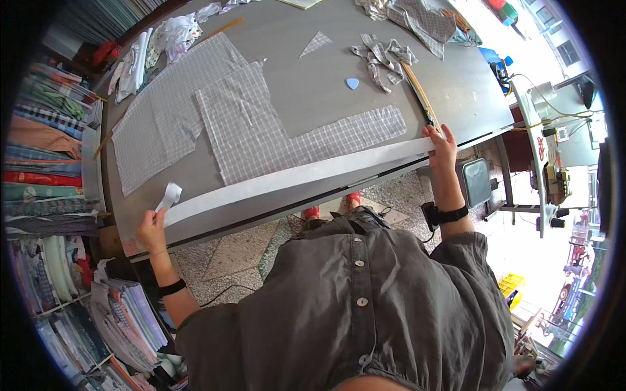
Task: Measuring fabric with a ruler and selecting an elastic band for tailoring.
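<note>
A long white strip [293, 179] is stretched along the near edge of the grey table, held at both ends. My left hand [152, 229] pinches it at the left, where a curled tail of the strip rises above the fingers. At the right end, my right hand [441, 145] grips it beside a wooden ruler [419, 93]. Just beyond the strip lies a grey checked fabric piece [244, 127] with a long arm reaching right. A larger checked piece [156, 112] lies partly under it. A blue tailor's chalk [352, 83] rests farther back.
Checked fabric scraps [381, 58] and a small fabric triangle [316, 43] lie on the table [303, 88]. White and printed cloths [176, 36] are heaped at the back left. Shelves of folded fabric [44, 161] stand at the left. A sewing machine table [538, 161] is at the right.
</note>
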Available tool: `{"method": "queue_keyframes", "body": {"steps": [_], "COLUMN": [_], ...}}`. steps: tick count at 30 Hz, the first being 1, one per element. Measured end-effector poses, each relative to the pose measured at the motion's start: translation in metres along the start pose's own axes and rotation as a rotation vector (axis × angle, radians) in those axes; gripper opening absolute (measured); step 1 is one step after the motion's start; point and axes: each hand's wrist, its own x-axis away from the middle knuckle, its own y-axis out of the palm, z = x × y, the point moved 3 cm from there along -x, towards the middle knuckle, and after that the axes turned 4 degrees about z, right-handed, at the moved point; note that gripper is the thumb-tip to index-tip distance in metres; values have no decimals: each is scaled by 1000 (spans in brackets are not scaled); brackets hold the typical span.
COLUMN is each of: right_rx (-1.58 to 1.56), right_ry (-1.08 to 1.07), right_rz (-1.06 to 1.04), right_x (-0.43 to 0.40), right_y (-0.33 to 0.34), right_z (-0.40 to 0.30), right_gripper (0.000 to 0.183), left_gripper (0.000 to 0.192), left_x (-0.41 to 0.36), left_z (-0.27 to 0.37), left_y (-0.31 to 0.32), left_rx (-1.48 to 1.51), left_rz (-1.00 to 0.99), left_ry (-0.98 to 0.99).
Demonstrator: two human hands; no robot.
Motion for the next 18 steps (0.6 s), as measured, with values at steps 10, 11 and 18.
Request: {"method": "queue_keyframes", "body": {"steps": [10,11,18], "right_rx": [316,314,488], "right_ry": [-60,-96,9], "right_rz": [-361,-401,-539], "right_x": [-56,-60,-82], "right_y": [-7,-3,16], "right_z": [-7,-8,6], "right_gripper": [40,41,46], "left_gripper": [36,37,41], "left_x": [19,19,23], "left_z": [-28,-28,-39], "left_y": [49,54,80], "left_rx": [-125,-151,-205], "left_rz": [-34,-63,-128], "left_ry": [-76,-75,-109]}}
